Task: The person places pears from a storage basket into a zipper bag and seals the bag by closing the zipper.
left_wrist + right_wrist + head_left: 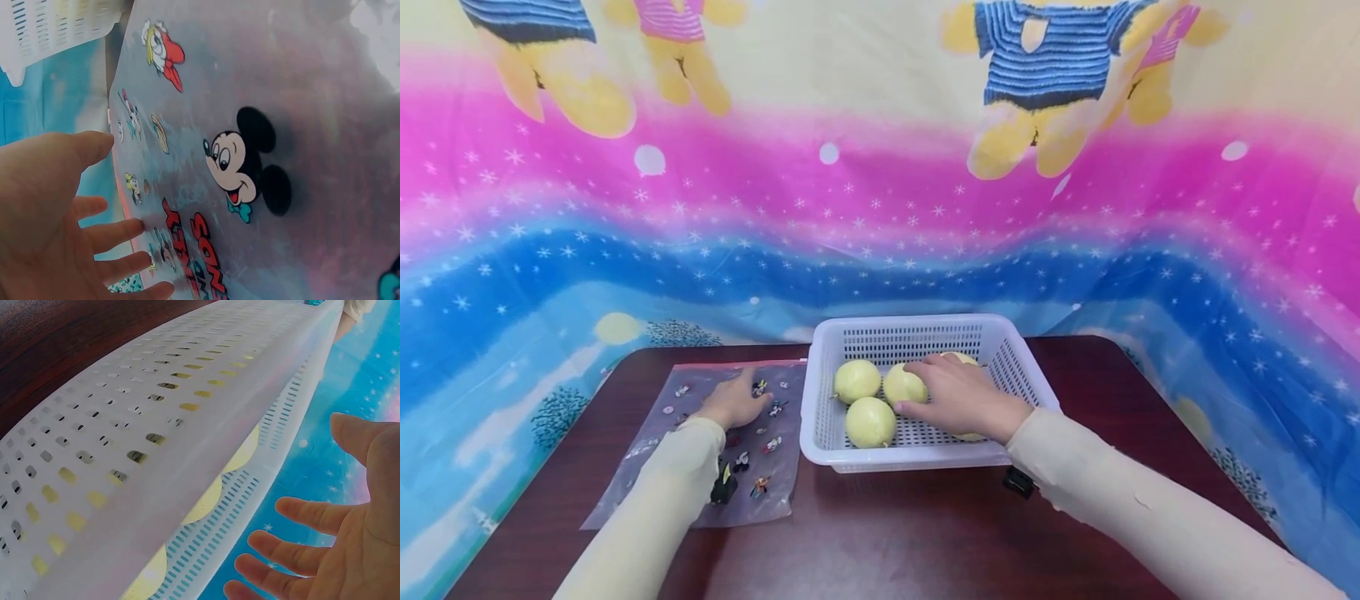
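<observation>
My right hand (962, 396) is over the white plastic basket (820, 454), fingers spread and relaxed, above the round yellow-green pears inside. One pear (905, 385) lies by its thumb and fingertips; whether they touch is unclear. Two more pears (857, 382) (870, 422) sit at the basket's left, and others are partly hidden by the hand. In the right wrist view the right hand (337, 544) shows loosely extended fingers, nothing held. To the left, my left hand (733, 404) is over a clear zip bag (647, 492) with cartoon prints. Its fingers (119, 234) are spread and hold nothing.
The dark red-brown table (880, 542) carries the bag on the left and the basket at the middle back. A patterned cloth (880, 217) hangs behind and around the table. A small black object (1019, 482) shows below the right wrist.
</observation>
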`<state>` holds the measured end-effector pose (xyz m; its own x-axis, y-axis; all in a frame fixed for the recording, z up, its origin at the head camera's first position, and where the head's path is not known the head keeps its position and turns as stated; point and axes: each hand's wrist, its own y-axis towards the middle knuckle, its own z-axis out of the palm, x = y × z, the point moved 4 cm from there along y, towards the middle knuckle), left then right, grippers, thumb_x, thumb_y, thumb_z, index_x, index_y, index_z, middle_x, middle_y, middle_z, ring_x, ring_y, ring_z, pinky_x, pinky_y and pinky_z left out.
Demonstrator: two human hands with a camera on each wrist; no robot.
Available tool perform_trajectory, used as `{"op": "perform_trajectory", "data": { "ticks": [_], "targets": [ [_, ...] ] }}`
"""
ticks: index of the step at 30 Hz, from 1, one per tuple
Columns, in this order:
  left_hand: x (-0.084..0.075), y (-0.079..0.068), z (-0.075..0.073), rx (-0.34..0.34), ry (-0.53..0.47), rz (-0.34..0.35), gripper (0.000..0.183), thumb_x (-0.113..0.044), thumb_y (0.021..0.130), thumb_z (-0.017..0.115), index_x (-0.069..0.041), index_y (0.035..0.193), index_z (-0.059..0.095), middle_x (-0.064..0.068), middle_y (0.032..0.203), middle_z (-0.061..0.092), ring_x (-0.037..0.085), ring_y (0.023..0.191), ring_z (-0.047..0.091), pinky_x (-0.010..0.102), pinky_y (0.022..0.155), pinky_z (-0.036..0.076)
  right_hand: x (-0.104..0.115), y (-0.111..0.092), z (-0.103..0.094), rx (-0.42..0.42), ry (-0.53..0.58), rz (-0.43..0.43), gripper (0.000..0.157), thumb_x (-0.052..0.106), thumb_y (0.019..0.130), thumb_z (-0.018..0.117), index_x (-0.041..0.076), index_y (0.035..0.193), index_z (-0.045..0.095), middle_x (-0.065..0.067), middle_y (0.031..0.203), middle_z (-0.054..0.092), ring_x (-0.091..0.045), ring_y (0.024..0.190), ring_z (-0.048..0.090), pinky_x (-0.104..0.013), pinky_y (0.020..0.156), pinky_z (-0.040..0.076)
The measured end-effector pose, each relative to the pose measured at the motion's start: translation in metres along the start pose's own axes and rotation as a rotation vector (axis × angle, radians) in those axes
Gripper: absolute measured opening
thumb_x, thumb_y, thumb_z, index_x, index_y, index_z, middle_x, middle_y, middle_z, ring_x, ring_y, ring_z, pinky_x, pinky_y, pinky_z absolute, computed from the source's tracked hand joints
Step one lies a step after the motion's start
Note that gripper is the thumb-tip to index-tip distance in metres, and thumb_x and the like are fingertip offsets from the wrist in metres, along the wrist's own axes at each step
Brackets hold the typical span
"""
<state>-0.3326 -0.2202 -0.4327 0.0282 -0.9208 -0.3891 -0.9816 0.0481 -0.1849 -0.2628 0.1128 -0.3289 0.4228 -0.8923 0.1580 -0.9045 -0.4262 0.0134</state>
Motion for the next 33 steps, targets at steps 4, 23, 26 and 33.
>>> {"op": "perform_trajectory", "data": {
  "ticks": [4,23,26,33],
  "targets": [
    [0.0,-0.001,-0.001,-0.013,-0.014,0.021,0.075,-0.033,0.102,0.052,0.001,0.159,0.016,0.035,0.156,0.032,0.056,0.141,0.036,0.068,0.111,0.034,0.0,0.004,-0.001,0.015,0.002,-0.01,0.067,0.058,0.094,0.06,0.015,0.144,0.054,-0.012,0.146,0.057,-0.034,0.131,0.055,-0.058,0.101,0.048],
    [-0.004,0.004,0.008,-0.006,0.114,0.009,0.067,-0.032,0.101,0.054,-0.008,0.157,0.03,0.036,0.153,0.035,0.059,0.139,0.036,0.074,0.108,0.031,0.004,0.01,0.001,0.109,0.044,0.015,0.067,0.056,0.096,0.058,0.014,0.148,0.051,-0.014,0.152,0.05,-0.035,0.14,0.048,-0.058,0.111,0.041],
    [-0.005,0.005,0.009,0.018,0.126,0.009,0.066,-0.03,0.1,0.053,-0.009,0.158,0.028,0.034,0.153,0.039,0.057,0.138,0.039,0.077,0.108,0.029,0.004,0.01,0.001,0.11,0.044,0.014,0.068,0.057,0.096,0.058,0.014,0.148,0.05,-0.014,0.153,0.049,-0.035,0.14,0.047,-0.058,0.112,0.04],
    [-0.003,0.011,0.009,0.02,0.107,0.016,0.061,-0.026,0.099,0.053,-0.008,0.153,0.033,0.029,0.146,0.051,0.05,0.125,0.056,0.07,0.103,0.04,0.005,0.01,0.001,0.106,0.039,0.016,0.067,0.056,0.096,0.058,0.014,0.147,0.051,-0.013,0.153,0.049,-0.034,0.14,0.048,-0.058,0.111,0.041]
  ]
}}
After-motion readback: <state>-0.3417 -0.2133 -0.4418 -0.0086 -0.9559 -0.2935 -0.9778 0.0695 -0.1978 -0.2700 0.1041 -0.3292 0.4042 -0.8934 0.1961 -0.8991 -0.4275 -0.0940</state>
